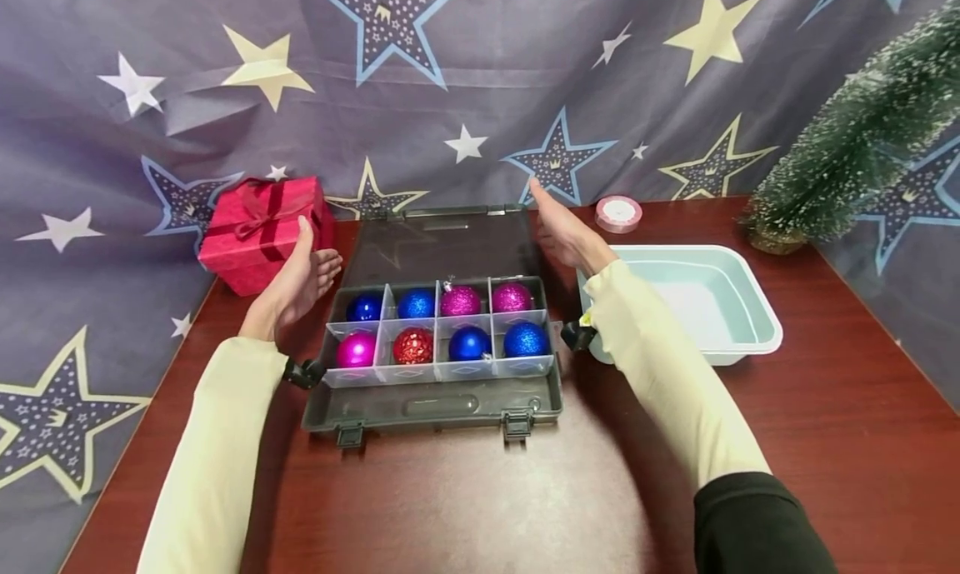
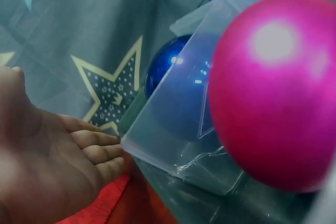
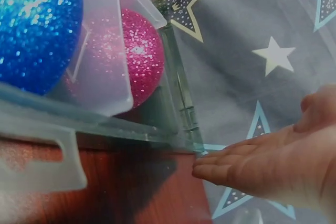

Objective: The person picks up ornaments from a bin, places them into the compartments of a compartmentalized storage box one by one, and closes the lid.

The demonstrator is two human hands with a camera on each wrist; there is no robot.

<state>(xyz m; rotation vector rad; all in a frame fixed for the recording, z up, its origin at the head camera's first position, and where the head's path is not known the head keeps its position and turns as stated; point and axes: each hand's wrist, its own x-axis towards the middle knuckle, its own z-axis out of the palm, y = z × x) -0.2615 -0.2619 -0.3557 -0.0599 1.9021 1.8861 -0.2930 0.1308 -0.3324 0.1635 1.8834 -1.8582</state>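
Note:
An open dark, see-through case (image 1: 442, 403) lies on the table, its lid (image 1: 450, 245) folded back. Clear dividers split it into compartments holding several ornament balls, among them a shiny magenta ball (image 2: 273, 93), a red glitter ball (image 1: 412, 346), a blue glitter ball (image 3: 37, 30) and a pink glitter ball (image 3: 144, 56). My left hand (image 1: 297, 276) is held at the case's left side, fingers extended, thumb up, holding nothing. On the opposite side my right hand (image 1: 562, 231) hovers by the lid's right edge, fingers straight and palm facing inward, also without anything in it.
A red gift box (image 1: 258, 232) with a ribbon stands behind my left hand. To the right are a pale blue basin (image 1: 757, 307), partly behind my right forearm, a pink ribbon roll (image 1: 618, 213) and a small frosted tree (image 1: 840, 141). A star-patterned cloth (image 1: 487, 74) hangs behind the table.

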